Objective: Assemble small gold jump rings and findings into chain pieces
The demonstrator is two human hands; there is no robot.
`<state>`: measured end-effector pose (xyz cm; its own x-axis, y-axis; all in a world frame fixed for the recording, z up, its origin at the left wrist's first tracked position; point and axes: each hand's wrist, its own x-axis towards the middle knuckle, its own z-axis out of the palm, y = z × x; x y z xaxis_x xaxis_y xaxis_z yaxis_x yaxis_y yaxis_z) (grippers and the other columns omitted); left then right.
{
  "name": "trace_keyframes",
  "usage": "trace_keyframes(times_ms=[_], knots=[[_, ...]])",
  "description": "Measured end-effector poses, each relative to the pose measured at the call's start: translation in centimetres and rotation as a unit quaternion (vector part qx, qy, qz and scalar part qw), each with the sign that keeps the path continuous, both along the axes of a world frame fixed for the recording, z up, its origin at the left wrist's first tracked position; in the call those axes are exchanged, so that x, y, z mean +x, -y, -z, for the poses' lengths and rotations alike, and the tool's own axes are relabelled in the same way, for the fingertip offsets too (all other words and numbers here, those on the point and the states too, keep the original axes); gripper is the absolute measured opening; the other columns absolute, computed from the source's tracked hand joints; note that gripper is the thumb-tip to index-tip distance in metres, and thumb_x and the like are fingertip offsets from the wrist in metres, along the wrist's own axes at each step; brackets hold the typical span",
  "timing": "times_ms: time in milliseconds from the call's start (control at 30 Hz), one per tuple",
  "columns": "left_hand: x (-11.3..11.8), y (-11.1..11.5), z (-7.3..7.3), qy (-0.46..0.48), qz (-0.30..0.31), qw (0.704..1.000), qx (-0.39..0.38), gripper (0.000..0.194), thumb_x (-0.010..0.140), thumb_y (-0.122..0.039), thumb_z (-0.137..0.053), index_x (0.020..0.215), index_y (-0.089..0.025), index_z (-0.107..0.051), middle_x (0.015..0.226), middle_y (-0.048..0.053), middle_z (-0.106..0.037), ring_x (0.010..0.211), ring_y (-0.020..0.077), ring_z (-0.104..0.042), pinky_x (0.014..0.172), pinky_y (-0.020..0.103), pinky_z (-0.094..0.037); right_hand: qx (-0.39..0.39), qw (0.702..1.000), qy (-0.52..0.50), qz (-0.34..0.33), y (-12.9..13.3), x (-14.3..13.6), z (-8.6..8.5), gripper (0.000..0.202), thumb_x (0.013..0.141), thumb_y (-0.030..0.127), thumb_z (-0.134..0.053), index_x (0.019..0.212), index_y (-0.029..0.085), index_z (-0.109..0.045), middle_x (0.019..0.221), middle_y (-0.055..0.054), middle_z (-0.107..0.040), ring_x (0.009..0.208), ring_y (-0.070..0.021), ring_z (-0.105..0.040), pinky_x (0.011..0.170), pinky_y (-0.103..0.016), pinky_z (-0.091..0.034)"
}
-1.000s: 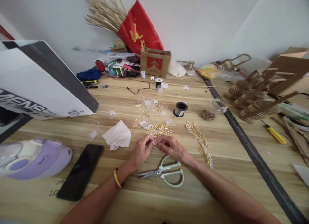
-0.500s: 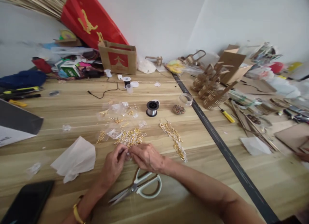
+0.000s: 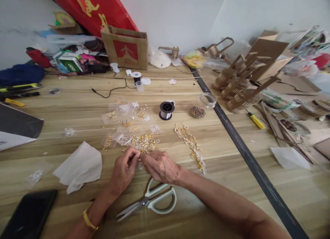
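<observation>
My left hand (image 3: 127,167) is closed in a pinch at the near edge of a heap of gold and silver jewellery pieces (image 3: 144,143). A small silver jewellery piece (image 3: 140,166) with a ring shape shows at its fingertips. Just to the right, my right hand (image 3: 162,166) is also pinched; its fingers hide what they hold. Below both hands lie scissors (image 3: 144,202) with pale handles, blades partly spread and pointing left. Gold and silver chains (image 3: 189,144) lie to the right of the hands. A spool of clear or silver line (image 3: 166,111) stands beyond the heap.
A cloth (image 3: 79,168) and a black phone (image 3: 27,215) lie at the left. Beads (image 3: 198,112) sit near a clear round lid (image 3: 208,100). Small wooden baskets (image 3: 239,98) and a yellow cutter (image 3: 255,120) are at the right. A paper bag (image 3: 126,52) stands at the back.
The view has shifted slightly, and a person's hand at the right edge has left it. My hands are a little farther apart, with more of the silver ring showing between them.
</observation>
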<state>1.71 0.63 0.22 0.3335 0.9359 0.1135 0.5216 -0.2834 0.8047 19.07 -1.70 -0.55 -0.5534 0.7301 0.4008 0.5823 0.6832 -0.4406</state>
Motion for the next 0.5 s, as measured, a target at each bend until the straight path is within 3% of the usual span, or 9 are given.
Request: trace_keyframes(times_ms=[267,500], knots=[[-0.34,0.04,-0.76,0.122,-0.011,0.985,-0.125,0.019,0.087,-0.031,-0.048,0.076,-0.016,-0.051,0.065,-0.002,-0.055,0.057,0.0092,-0.053,0.058,0.02,-0.043,-0.088,0.99,-0.11,0.022,-0.33,-0.16,0.89,0.013,0.091,0.015,-0.04,0.09,0.016,-0.053,0.071,-0.003,-0.058,0.062,-0.0123,-0.053,0.061,-0.022,-0.042],[-0.66,-0.21,-0.07,0.177,0.007,0.969,-0.172,0.02,0.087,-0.033,-0.049,0.079,-0.015,-0.052,0.06,-0.003,-0.053,0.054,0.0087,-0.05,0.055,0.02,-0.041,-0.118,0.984,-0.129,0.024,-0.28,-0.19,1.01,0.013,0.091,0.017,-0.043,0.092,0.016,-0.056,0.069,-0.002,-0.058,0.059,-0.0115,-0.051,0.059,-0.022,-0.041]])
